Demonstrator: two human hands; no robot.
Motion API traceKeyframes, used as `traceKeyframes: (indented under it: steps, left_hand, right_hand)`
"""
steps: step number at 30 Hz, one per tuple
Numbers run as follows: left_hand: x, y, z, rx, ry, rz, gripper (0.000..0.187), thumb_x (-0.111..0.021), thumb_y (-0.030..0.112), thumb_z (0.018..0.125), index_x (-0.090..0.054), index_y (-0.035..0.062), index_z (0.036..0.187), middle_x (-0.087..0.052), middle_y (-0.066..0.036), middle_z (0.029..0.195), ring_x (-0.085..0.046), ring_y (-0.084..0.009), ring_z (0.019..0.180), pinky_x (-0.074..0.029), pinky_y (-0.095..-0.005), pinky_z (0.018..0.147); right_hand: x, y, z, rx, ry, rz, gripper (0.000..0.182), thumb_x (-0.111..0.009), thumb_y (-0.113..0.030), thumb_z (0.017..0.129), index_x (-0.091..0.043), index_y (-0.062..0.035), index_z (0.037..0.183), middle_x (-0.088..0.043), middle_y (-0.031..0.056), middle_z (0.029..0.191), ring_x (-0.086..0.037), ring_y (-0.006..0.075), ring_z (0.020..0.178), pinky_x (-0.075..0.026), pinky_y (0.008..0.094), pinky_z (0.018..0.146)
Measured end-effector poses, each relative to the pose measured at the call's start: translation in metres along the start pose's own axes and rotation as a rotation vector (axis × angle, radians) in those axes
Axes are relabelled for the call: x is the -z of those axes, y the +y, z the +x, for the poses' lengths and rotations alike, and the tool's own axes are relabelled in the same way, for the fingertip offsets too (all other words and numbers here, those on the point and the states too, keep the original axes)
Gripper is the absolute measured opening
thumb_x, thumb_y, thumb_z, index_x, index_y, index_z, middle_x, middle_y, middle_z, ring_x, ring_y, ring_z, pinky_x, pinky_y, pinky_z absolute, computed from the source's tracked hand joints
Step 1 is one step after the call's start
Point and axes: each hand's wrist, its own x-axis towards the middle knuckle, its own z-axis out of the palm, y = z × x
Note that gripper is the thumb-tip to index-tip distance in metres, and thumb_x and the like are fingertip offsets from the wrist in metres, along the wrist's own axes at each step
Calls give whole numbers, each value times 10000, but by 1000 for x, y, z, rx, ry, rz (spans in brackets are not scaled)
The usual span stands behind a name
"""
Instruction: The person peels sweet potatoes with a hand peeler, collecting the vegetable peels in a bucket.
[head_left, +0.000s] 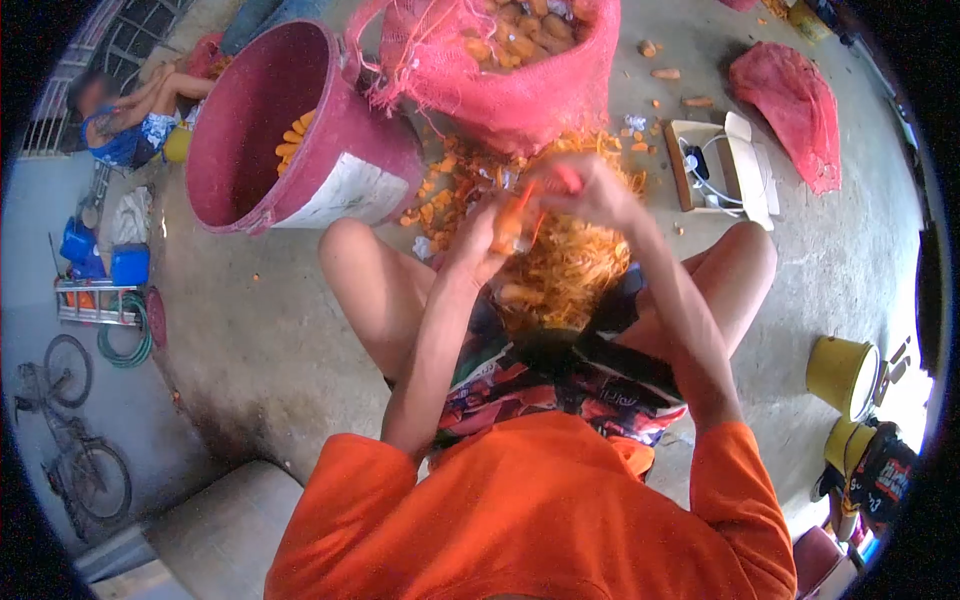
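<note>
My left hand [478,243] is wrapped round a carrot [508,228], held at a slant over the pile. In my right hand [592,192] is a red-handled peeler [567,180], close against the carrot's upper end; motion blurs the hand and the blade. Below both hands, between my legs, lies a heap of orange peelings [575,262]. Just beyond stands an open pink mesh sack [545,95] of unpeeled carrots [520,38]. To the left, a large tilted maroon tub [375,165] holds several peeled carrots [293,142].
A small open carton [690,185] with a white cable lies right of the heap, near a red mesh sack [790,95]. Yellow buckets [840,375] stand far right. A person [130,125] sits at the upper left. A bicycle [75,430] leans at the left wall.
</note>
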Motion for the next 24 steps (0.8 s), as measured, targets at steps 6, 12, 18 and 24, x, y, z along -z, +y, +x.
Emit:
traceKeyframes:
  steps: [6, 12, 18, 24]
  left_hand:
    - [-8, 9, -1, 48, 57, -236, 203, -585, 313, 1031, -617, 146, 1141, -662, -64, 985, -661, -166, 867, -527, -291, 604]
    - [-7, 1, 0, 0, 23, -113, 333, -591, 289, 1025, -594, 26, 1229, -674, -100, 1006, -672, -164, 882, -539, -302, 606]
    - [-11, 4, -1, 2, 40, -112, 317, -570, 320, 1040, -582, 95, 1263, -651, -30, 1026, -647, -154, 898, -545, -327, 671]
    - [-6, 5, 0, 60, -23, -84, 306, -557, 376, 1039, -606, 108, 1177, -620, -21, 941, -618, -137, 830, -507, -305, 629]
  right_hand:
    - [13, 0, -1, -44, 218, 94, 251, -808, -82, 822, -717, -43, 1052, -744, 67, 964, -684, 176, 893, -536, 342, 823]
    - [6, -8, 0, -157, 76, 144, 282, -789, -80, 831, -727, -74, 1106, -744, 71, 1020, -664, 130, 902, -543, 313, 850]
    - [16, -26, -3, -77, 93, 66, 240, -785, -64, 832, -722, -61, 1063, -748, 76, 1008, -706, 182, 916, -558, 345, 854]
    - [27, 13, 0, -269, 168, -93, 257, -790, -127, 841, -730, -93, 1089, -732, 51, 893, -658, 141, 829, -515, 321, 725]
